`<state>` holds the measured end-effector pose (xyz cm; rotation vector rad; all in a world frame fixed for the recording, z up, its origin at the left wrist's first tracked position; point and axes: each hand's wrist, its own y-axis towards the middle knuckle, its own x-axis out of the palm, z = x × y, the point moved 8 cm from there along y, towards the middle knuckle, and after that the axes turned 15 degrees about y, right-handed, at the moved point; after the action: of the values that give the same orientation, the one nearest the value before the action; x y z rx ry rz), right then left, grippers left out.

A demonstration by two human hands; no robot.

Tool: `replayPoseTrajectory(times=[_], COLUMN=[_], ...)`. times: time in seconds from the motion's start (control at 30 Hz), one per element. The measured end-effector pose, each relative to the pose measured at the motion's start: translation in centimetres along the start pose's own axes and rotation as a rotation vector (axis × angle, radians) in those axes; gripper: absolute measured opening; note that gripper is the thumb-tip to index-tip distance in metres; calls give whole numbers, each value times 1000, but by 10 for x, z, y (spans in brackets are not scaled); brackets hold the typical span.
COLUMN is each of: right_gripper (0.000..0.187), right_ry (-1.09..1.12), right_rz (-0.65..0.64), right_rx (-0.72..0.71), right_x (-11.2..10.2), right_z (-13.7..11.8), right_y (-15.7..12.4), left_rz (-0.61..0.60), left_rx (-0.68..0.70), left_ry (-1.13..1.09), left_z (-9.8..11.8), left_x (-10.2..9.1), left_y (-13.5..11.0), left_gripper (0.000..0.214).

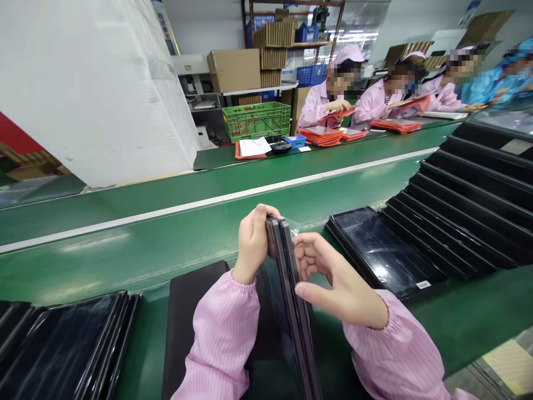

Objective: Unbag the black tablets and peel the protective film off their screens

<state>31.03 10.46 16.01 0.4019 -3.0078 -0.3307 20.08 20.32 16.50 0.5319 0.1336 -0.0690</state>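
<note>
Two dark tablets [287, 278] stand on edge side by side, the slotted speaker edges facing up. My left hand [254, 239] is closed around their far upper corner, with the thumb on top. Clear plastic film shows at that corner and along the left face. On the other side, my right hand [325, 275] has its fingers loosely curled and the thumb apart, close against the right tablet's face; whether the fingertips touch the film is unclear. Beneath the tablets lies a black flat pad [195, 311].
Film-wrapped tablets [66, 339] are stacked at left. A long leaning row of tablets [466, 194] stands at right, with one labelled tablet [387, 244] in front. Across the green bench [175, 228], several people in pink and blue handle orange-backed sheets [320, 135] near a green crate [257, 119].
</note>
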Motion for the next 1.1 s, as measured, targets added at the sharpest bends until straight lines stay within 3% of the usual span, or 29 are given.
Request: replayPoseTrajectory(times=[0.3,0.53,0.63,0.7,0.9,1.1], right_gripper=[46,1,17,22,12,7], right_ry=[-60,-275,-347,-310,-87,-58], right_rz=[72,324,432,430,308,379], right_rx=[-83,-223,-257,-247,-199,-210], right_x=[6,-8,-13,-14,-11,-18], right_z=[-12,-21,-25,-25,-14,-13], right_y=[-6,-15,-20,-20,-14,-13], left_rz=[-39,-39,-37,-30,-10,10], left_rx=[82,171,186,173,157,255], left_ry=[73,222,264,267,279,351], left_z=[15,29,30,28,26,38], left_x=[5,13,15,14,12,16], left_y=[-10,-19,-19,-18,-18,-23], left_gripper=[51,50,51,50,48,46])
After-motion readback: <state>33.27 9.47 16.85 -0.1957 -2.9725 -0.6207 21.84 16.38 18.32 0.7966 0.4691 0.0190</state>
